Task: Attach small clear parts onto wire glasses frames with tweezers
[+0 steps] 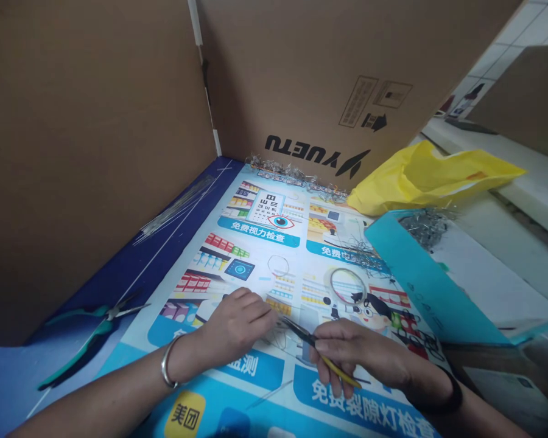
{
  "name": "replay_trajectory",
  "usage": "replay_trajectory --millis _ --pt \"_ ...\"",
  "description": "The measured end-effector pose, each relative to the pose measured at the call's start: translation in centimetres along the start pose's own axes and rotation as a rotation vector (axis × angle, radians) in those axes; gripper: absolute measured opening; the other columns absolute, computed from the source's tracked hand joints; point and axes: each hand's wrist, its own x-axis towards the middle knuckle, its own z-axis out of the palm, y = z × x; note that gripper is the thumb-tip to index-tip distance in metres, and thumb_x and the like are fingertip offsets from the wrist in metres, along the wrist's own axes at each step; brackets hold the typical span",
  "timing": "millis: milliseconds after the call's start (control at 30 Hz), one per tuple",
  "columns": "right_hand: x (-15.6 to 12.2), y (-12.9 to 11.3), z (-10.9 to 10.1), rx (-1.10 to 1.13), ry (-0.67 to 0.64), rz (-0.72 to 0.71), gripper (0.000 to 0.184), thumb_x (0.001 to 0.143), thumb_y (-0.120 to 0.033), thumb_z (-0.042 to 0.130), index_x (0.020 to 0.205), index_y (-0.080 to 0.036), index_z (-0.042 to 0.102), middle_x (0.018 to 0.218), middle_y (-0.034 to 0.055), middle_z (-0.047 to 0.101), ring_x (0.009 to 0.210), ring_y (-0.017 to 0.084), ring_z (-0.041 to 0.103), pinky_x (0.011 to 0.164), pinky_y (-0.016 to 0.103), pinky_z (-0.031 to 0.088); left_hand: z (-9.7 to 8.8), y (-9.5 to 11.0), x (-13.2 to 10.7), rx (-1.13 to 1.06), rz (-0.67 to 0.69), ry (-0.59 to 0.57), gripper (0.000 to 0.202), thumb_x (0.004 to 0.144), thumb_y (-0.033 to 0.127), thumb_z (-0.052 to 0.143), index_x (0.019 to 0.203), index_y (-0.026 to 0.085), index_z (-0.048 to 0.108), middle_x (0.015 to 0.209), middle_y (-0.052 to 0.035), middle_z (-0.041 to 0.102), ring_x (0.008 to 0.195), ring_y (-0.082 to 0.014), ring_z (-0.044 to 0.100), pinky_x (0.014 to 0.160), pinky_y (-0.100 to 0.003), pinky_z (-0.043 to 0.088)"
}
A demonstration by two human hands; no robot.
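Glossy printed poster sheet in white and blue (214, 220), laid over a dark blue tabletop (121, 267). Pliers with yellow-coated handles and dark, tapered metal nose (301, 333), held in the right hand (347, 353), fingers wrapped about the grips; a black band rings that wrist. Left hand (246, 316), wearing a silver metal bangle (165, 365), fingers bent inward at the pliers' tip; blur there, so whether it pinches wire cannot be told. Fine metallic strands (269, 394) lie flat on the poster, below the hands.

Pliers with teal-green handles (105, 313), spread open, resting on the tabletop, nose across the poster's left edge. Sheaf of straight, silvery wires (173, 210), beside the left cardboard panel (95, 152). Crinkled yellow bag (393, 182), leaning near the rear cardboard panel (301, 79). Curly wire scraps (301, 173), strewn along that panel's foot. Turquoise box, white inside (411, 292), at the poster's right edge, holding a grey wire tangle (427, 228).

Room: a stretch of poster beyond the hands bears only low, flat pieces; panels bound it left and rear.

Count: pliers, two; cardboard panels, two; bag, one; box, one; circular wire coil (365, 287), one.
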Motion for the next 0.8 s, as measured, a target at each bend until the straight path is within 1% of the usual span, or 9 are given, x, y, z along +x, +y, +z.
replay_trajectory --millis 300,533,667,800 --pt "0.1 -0.7 -0.5 -0.048 -0.017 0.071 0.033 0.081 -0.045 0.053 0.081 -0.013 0.06 0.061 0.0014 0.061 0.04 0.008 0.053 0.04 0.018 0.042 -0.1 -0.2 0.0 -0.01 0.069 0.01 0.017 0.089 0.011 0.045 0.101 0.015 0.056 0.082 -0.0039 0.064 0.072 -0.0151 0.051 0.066 -0.031 0.038" --pt "0.1 -1.5 -0.6 -0.069 0.005 0.099 0.031 0.079 -0.043 0.054 0.08 -0.013 0.061 0.06 0.0005 0.06 0.039 0.007 0.053 0.037 0.016 0.039 0.0 -0.2 0.0 -0.036 0.084 0.009 0.018 0.09 0.011 0.043 0.102 0.015 0.056 0.083 -0.0037 0.065 0.075 -0.0148 0.053 0.07 -0.031 0.041" --pt "0.0 -1.7 -0.7 -0.074 -0.013 0.104 0.028 0.079 -0.04 0.053 0.078 -0.013 0.061 0.058 -0.0005 0.058 0.038 0.006 0.05 0.037 0.015 0.037 -0.3 -0.2 0.2 -0.022 0.111 0.023 0.016 0.091 0.013 0.043 0.099 0.017 0.057 0.081 -0.0032 0.065 0.075 -0.0136 0.055 0.071 -0.029 0.042" --pt "-0.1 -1.4 -0.9 -0.083 -0.03 0.085 0.025 0.081 -0.036 0.052 0.078 -0.013 0.061 0.058 -0.0014 0.056 0.039 0.005 0.049 0.037 0.014 0.035 -0.5 -0.2 0.4 -0.02 0.136 0.043 0.015 0.091 0.013 0.043 0.097 0.017 0.057 0.081 -0.0031 0.066 0.074 -0.0129 0.056 0.07 -0.028 0.044"
